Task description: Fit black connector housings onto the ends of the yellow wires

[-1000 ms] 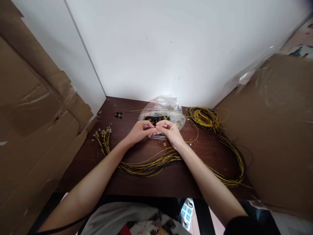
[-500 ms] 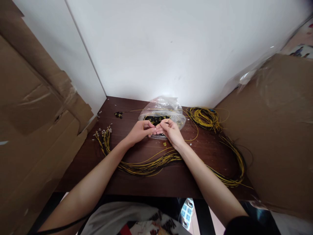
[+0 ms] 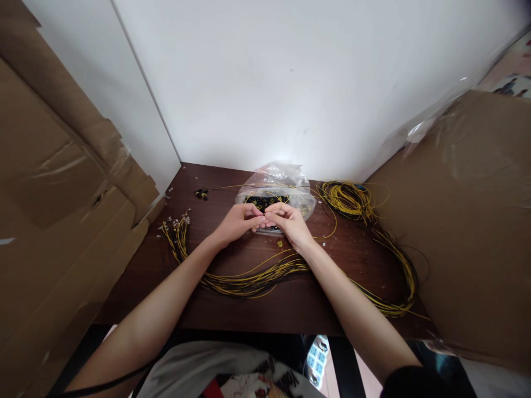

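Over the front of a clear plastic bag (image 3: 276, 174), my left hand (image 3: 241, 222) and my right hand (image 3: 288, 222) meet fingertip to fingertip. Both are closed in a pinch on what looks like a thin dark wire; its end and any small part on it are hidden by the fingers. Black and yellow small pieces (image 3: 258, 203) fill the bag just behind my hands. On the table below them lies a small yellow piece (image 3: 280, 244). A long bundle of yellow and black wires (image 3: 253, 283) runs under my forearms.
A coil of yellow wire (image 3: 348, 200) lies at the back right of the brown table (image 3: 232, 318). White-tipped wire ends (image 3: 178, 224) fan out at the left, with a small black part (image 3: 202, 194) behind them. Cardboard walls (image 3: 464, 221) flank both sides; a white wall (image 3: 282, 83) closes the back.
My right fingers have shifted slightly left and closed in against my left fingertips. The yellow strand across my right fingers no longer shows there. My left hand has hardly moved.
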A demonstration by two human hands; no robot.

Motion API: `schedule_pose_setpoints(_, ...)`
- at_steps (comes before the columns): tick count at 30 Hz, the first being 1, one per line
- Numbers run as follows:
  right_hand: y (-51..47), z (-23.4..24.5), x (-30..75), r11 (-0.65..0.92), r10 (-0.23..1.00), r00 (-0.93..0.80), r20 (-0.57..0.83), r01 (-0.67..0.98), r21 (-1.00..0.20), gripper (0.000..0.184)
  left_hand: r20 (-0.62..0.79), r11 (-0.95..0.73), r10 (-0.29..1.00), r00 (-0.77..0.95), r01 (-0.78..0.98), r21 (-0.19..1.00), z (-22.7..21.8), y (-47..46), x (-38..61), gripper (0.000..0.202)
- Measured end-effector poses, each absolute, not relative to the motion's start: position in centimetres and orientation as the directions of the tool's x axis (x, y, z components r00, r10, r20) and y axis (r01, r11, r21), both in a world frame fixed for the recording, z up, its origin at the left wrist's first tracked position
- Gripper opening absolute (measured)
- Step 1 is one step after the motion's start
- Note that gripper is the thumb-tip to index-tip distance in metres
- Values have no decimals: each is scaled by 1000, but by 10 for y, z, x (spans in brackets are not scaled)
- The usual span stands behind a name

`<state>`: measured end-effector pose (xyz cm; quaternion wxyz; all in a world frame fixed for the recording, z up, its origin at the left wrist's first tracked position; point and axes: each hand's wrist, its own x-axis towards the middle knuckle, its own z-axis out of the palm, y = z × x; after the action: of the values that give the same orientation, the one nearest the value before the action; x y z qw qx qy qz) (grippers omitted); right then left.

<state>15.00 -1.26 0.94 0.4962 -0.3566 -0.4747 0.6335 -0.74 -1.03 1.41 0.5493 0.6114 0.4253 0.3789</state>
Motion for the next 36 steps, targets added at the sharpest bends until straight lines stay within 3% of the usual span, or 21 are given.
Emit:
schedule_pose_setpoints(13, -10, 8, 150, -118, 974, -226, -24, -412, -904, 29, 9, -56, 942, 336, 131, 990, 13, -10, -8, 17)
schedule_pose_setpoints(20, -12, 10, 150, -101, 971, -240, -13, -354, -930, 32, 4, -48, 940, 342, 119, 992, 14, -10, -7, 15)
schedule_pose_setpoints(27, -14, 13, 150, -66, 968, -252, 2, -259, -964, 21, -1, -40, 936, 353, 108, 993, 14, -11, -7, 16)
schedule_pose_setpoints(36, -11, 9, 150, -120, 971, -235, -33, -366, -923, 31, 7, -59, 943, 334, 144, 988, 16, -11, -7, 15)
